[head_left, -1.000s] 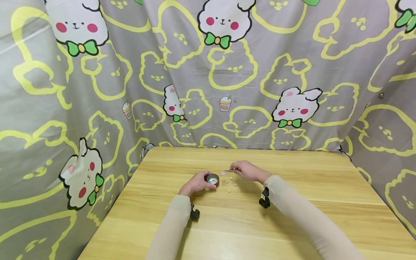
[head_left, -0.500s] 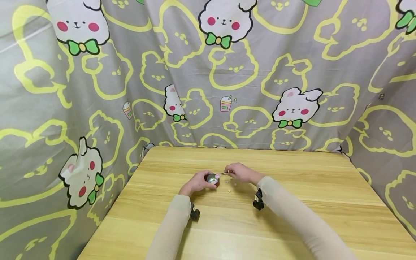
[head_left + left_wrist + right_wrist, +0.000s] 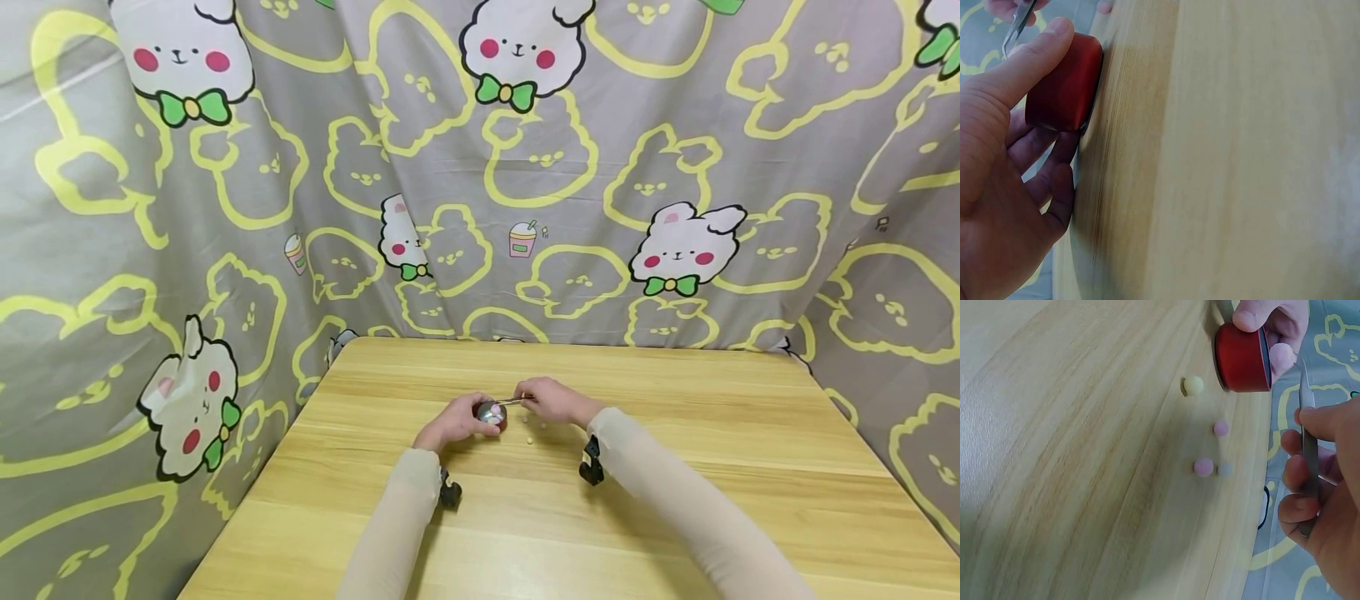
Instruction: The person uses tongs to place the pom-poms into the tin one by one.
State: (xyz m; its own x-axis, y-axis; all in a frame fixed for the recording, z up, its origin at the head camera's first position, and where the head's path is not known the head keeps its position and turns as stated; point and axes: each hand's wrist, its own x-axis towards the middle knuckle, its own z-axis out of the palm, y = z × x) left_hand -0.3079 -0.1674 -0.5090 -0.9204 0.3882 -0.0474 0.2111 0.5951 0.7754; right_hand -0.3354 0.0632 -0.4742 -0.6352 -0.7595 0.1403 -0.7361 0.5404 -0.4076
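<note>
My left hand (image 3: pixel 456 419) grips a small round red cup (image 3: pixel 1241 359), its inside shiny metal. The thumb presses one side of the cup in the left wrist view, and the fingers lie round the other. My right hand (image 3: pixel 553 400) pinches a pair of bent-tip metal tweezers (image 3: pixel 1309 450). At their tip is a pale pink ball (image 3: pixel 1282 357), by the cup's mouth; whether it touches the cup I cannot tell. On the table near the cup lie a yellow ball (image 3: pixel 1194 385), two pink balls (image 3: pixel 1204 467) and a grey ball (image 3: pixel 1225 469).
The wooden table (image 3: pixel 675 483) spreads out on all sides of the hands. Behind it and to both sides hangs a grey curtain (image 3: pixel 450 150) with cartoon prints. A black camera (image 3: pixel 592 461) is strapped to the right wrist, another (image 3: pixel 449 488) to the left.
My right hand has moved left, bringing the tweezers and pink ball from beside the cup to over its mouth. The left hand and cup have stayed in place.
</note>
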